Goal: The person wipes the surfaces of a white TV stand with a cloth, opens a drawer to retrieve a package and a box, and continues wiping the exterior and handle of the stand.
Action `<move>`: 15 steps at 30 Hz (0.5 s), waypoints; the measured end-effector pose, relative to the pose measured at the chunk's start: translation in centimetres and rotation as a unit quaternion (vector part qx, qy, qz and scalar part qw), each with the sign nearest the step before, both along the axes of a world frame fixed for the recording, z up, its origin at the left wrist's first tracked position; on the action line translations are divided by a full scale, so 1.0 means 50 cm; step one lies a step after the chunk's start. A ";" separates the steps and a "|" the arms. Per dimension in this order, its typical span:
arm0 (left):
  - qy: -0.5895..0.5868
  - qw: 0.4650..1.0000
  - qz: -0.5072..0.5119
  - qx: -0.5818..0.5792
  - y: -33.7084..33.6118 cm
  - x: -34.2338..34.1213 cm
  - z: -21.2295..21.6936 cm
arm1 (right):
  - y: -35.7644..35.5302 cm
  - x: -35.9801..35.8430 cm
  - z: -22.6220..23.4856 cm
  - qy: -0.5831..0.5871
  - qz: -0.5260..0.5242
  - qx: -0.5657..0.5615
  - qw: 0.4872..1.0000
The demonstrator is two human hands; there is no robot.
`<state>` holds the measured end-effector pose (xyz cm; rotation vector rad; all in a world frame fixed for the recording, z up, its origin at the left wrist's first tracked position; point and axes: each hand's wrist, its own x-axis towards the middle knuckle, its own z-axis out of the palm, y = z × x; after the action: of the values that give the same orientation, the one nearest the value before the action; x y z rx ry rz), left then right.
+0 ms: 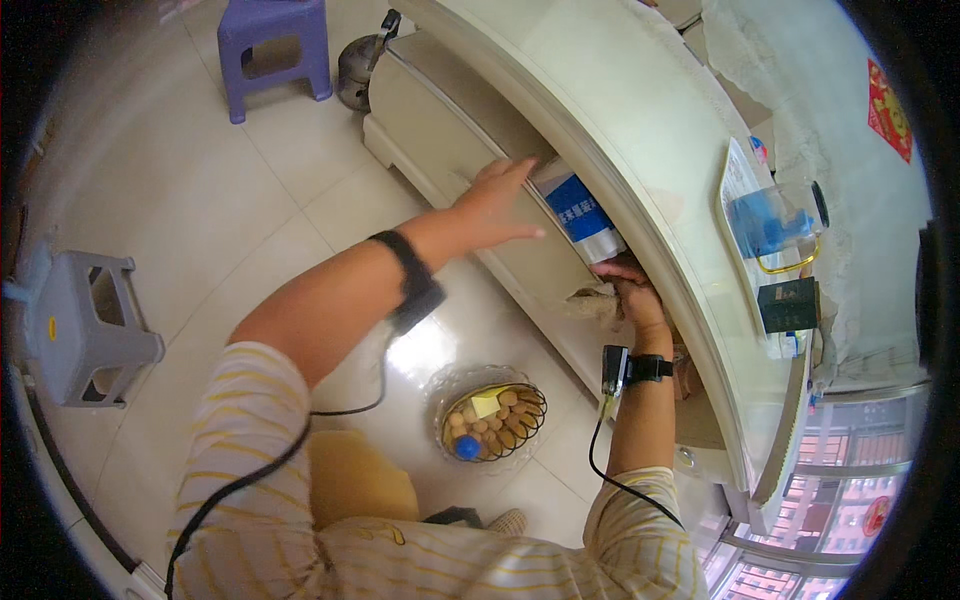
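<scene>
Left hand [495, 205] lies open on the drawer [470, 150]; right hand [630, 290], at four o'clock, grips a cloth [590, 303], the wiping apparently unfinished.

Wire basket [492, 422] on floor [200, 200] before cabinet [470, 130].

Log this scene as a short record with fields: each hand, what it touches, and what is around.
left hand: flat, fingers spread, on the blue and white container under the cabinet top
right hand: reaching into the cabinet shelf below the container, on a beige cloth
cabinet: cream, curved top
floor: wire basket of round brown items, purple stool, grey stool
cabinet top: blue pitcher, dark box
</scene>
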<state>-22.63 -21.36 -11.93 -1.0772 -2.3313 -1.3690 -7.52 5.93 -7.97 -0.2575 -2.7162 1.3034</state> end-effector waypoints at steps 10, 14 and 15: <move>-0.292 0.951 -0.076 0.074 0.011 -0.005 0.052 | -0.004 -0.008 -0.022 -0.036 -0.093 -0.019 0.995; -0.499 0.813 -0.236 0.183 -0.125 0.025 0.002 | -0.004 -0.022 -0.034 0.102 0.024 0.100 0.989; -0.540 0.777 -0.252 0.204 -0.143 0.028 -0.001 | 0.025 -0.015 -0.044 0.148 0.053 0.208 0.965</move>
<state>-21.22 -28.50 -11.98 -0.8939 -2.0916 -3.2004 -8.27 7.16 -10.17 0.1176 -2.6809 0.6892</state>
